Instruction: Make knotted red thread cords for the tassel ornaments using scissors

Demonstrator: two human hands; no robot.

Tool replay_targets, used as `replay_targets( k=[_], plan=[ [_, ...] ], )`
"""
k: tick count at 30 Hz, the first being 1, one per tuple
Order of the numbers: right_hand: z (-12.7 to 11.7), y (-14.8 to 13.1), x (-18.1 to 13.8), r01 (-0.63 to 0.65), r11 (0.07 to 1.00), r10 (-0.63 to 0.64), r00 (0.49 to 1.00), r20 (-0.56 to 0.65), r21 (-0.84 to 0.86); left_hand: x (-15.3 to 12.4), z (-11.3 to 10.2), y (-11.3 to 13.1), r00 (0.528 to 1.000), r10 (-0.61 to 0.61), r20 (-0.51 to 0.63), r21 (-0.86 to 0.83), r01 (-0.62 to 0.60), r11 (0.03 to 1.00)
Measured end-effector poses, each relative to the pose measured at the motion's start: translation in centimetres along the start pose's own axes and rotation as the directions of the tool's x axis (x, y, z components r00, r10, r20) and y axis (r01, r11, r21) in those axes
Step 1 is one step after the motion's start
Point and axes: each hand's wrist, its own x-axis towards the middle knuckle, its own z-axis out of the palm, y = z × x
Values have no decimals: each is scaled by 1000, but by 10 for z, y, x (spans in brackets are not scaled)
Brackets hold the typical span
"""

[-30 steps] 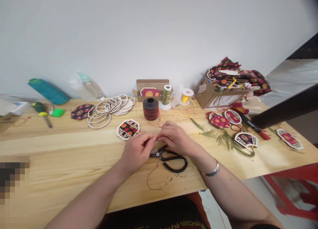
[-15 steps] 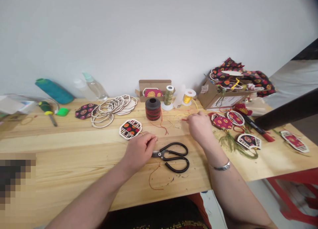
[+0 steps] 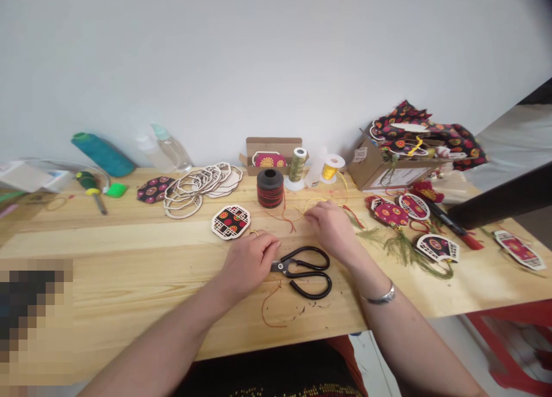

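My left hand (image 3: 252, 262) rests over the tip end of the black-handled scissors (image 3: 308, 272), its thumb pressed to curled fingers; what they hold, if anything, is hidden. Just beyond it lies a wooden-framed ornament (image 3: 231, 222) with patterned fabric inside. My right hand (image 3: 332, 229) is low over the table with fingers bent together beside the loose yellow cord (image 3: 293, 208); I cannot make out what is in its fingertips. A short red tassel-like thread (image 3: 353, 216) lies behind this hand. Close by stands a dark spool of red thread (image 3: 270, 189).
At the back are a green thread spool (image 3: 296, 167), a yellow cord spool (image 3: 331, 168) and a cardboard box (image 3: 383, 164) heaped with fabric. Finished ornaments (image 3: 390, 212) lie right, near a black pole (image 3: 500, 196). Wooden frames (image 3: 202, 181), a screwdriver (image 3: 91, 190) and bottles (image 3: 170, 150) are left.
My right hand has moved left and slightly toward me, uncovering the red thread. My left hand stays by the scissors. The whole view has shifted a little.
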Motion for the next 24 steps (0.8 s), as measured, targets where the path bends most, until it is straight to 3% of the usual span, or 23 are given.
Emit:
replay_targets(
  k=[4,10,13,16,20,24],
  plan=[
    [10,-19,-2,83,996,-86,993,85,39,1,0,1,1000,6,3,11,-6,1000],
    [13,-20,-3,101,995,-101,990,102,5,0,-1,5,999,41,-11,22,-41,999],
    [13,-18,-1,72,996,-75,995,59,52,0,-2,5,999,36,-5,28,-36,999],
    [13,-13,-1,20,977,-6,998,-63,213,0,-2,4,1000,30,2,27,-30,999],
    [16,-8,-1,59,843,70,973,-219,535,0,-2,4,1000,27,3,25,-27,999],
    [16,-10,-3,56,603,152,971,-183,796,0,-2,4,1000,22,10,29,-22,999]
  ],
)
